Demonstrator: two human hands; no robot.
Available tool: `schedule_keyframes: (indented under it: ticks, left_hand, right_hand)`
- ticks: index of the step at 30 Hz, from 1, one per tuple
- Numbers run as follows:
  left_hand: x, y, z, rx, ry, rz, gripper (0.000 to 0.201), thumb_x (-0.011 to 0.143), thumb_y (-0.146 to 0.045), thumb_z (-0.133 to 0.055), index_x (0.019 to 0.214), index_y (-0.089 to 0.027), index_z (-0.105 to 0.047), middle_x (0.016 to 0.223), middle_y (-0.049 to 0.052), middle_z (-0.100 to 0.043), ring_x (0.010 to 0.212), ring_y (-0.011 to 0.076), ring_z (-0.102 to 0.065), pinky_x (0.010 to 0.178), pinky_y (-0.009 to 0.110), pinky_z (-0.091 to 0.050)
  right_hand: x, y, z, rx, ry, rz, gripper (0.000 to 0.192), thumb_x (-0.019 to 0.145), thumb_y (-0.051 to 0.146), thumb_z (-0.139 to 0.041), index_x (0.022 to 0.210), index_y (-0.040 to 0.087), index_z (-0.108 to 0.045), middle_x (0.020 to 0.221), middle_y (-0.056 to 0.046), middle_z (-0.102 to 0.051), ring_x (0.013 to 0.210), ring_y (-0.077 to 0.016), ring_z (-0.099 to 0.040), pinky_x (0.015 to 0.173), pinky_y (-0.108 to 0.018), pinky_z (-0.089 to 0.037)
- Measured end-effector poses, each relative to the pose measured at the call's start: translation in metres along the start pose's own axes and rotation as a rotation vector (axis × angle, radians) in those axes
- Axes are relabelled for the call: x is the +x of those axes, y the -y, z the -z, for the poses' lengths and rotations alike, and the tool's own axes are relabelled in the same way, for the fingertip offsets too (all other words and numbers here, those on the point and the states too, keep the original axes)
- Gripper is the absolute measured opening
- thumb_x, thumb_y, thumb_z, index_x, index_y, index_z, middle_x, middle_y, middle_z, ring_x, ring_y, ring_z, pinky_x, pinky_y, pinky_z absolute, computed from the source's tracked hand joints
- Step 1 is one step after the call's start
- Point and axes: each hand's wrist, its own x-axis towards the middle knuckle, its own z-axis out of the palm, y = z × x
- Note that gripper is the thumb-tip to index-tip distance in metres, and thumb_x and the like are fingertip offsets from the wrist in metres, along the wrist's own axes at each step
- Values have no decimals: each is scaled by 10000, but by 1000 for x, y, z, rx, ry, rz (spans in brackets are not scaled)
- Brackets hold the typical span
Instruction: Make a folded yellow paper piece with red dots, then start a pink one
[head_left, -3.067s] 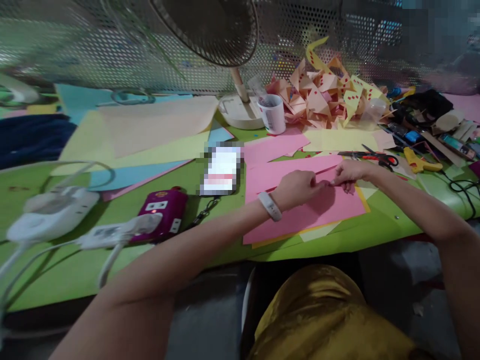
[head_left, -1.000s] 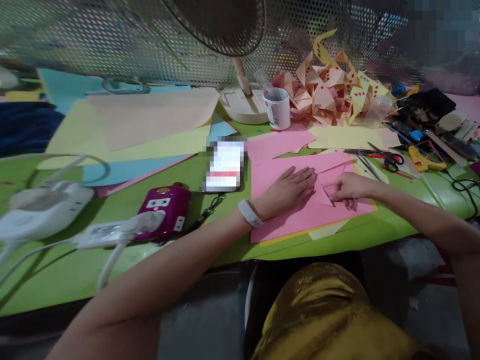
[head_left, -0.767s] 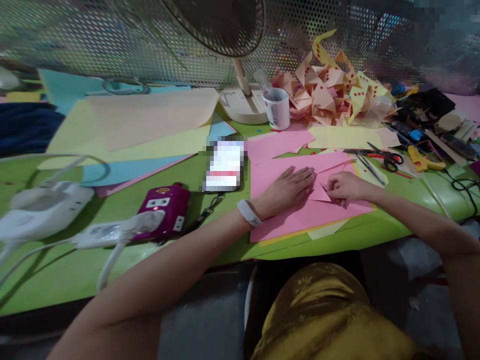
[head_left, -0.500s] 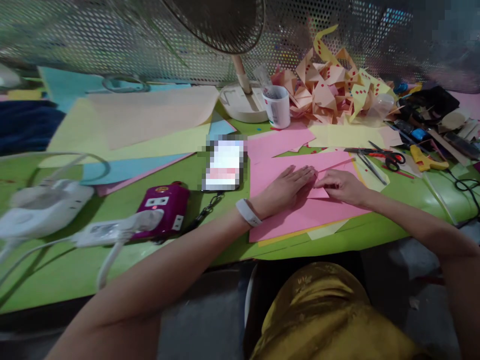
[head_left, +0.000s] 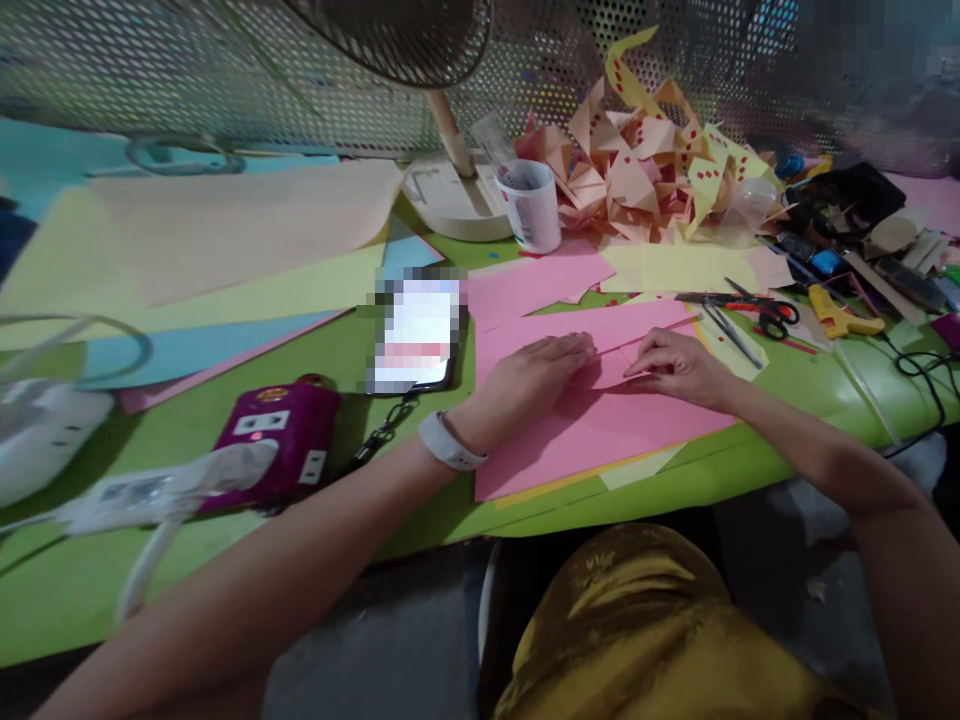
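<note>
My left hand [head_left: 536,380], with a white band on the wrist, lies flat with its fingers stretched out over a small folded piece of pink paper [head_left: 611,370]. At that piece's right end, the thumb and fingers of my right hand [head_left: 679,368] are closed in a pinch on its edge. Beneath both hands is a larger pink sheet [head_left: 600,440], with yellow paper showing along its lower edge. Part of the small piece is hidden under my left fingers.
Left of the sheet lie a phone [head_left: 415,335] and a purple power socket [head_left: 277,430] with plugs and cables. A white cup [head_left: 534,215], a fan base [head_left: 450,205] and a heap of folded paper [head_left: 637,170] stand behind. Scissors [head_left: 772,315], tweezers [head_left: 731,335] and a yellow glue gun [head_left: 840,315] lie right.
My hands have drawn apart, so more of the small pink piece shows between them. The whole view has shifted, with most things on the table now further left.
</note>
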Motion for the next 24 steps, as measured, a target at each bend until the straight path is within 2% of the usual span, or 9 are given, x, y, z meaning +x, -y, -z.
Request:
schedule_keyframes:
  ticks: [4, 7, 10, 13, 16, 19, 24]
  left_hand:
    - [1, -2, 1, 4, 12, 9, 429, 956, -122, -382, 1326, -176, -594, 1415, 120, -605, 1323, 242, -554, 1146, 425, -418]
    - [2, -7, 12, 25, -23, 63, 399, 979, -166, -390, 1307, -187, -616, 1330, 119, -649, 1214, 260, -612, 1035, 414, -499]
    - [2, -9, 24, 73, -74, 154, 329, 1004, -306, -434, 1146, -179, -701, 1091, 127, -699, 1010, 268, -661, 833, 377, -550]
    - [3, -7, 30, 92, -54, 170, 348, 1011, -347, -429, 993, -161, -723, 955, 114, -697, 918, 254, -662, 749, 346, -531]
    - [4, -5, 30, 92, -30, 134, 364, 1017, -326, -413, 972, -152, -728, 909, 104, -696, 868, 242, -658, 719, 335, -514]
    - [5, -5, 29, 99, -25, 108, 356, 1014, -301, -418, 982, -140, -734, 902, 104, -695, 853, 241, -658, 706, 334, -506]
    - [5, -6, 28, 112, -16, 134, 324, 1008, -285, -441, 1009, -143, -732, 927, 105, -694, 856, 241, -664, 681, 326, -496]
  right_hand:
    - [3, 3, 1, 79, -1, -7, 167, 895, 382, -698, 949, 247, -780, 1016, -62, -660, 935, -173, -636, 830, -313, -508]
    - [5, 3, 1, 119, 37, -97, 182, 923, 376, -658, 971, 243, -773, 989, -57, -699, 916, -174, -655, 834, -311, -512]
    - [6, 4, 2, 104, 39, -206, 226, 923, 407, -642, 959, 221, -764, 942, -58, -710, 864, -170, -654, 781, -294, -515]
    - [7, 6, 2, 155, -30, -317, 311, 892, 485, -652, 925, 191, -749, 885, -55, -689, 743, -140, -636, 668, -260, -514]
    - [10, 6, 2, 316, -74, -424, 396, 825, 561, -697, 880, 169, -714, 741, -21, -641, 603, -113, -597, 554, -239, -505]
    - [15, 5, 0, 429, -85, -513, 434, 795, 594, -713, 860, 166, -675, 628, 10, -597, 548, -107, -582, 489, -222, -491]
    - [21, 7, -10, 376, -153, -542, 461, 807, 523, -729, 1094, 177, -632, 678, 21, -634, 504, -103, -563, 464, -235, -462]
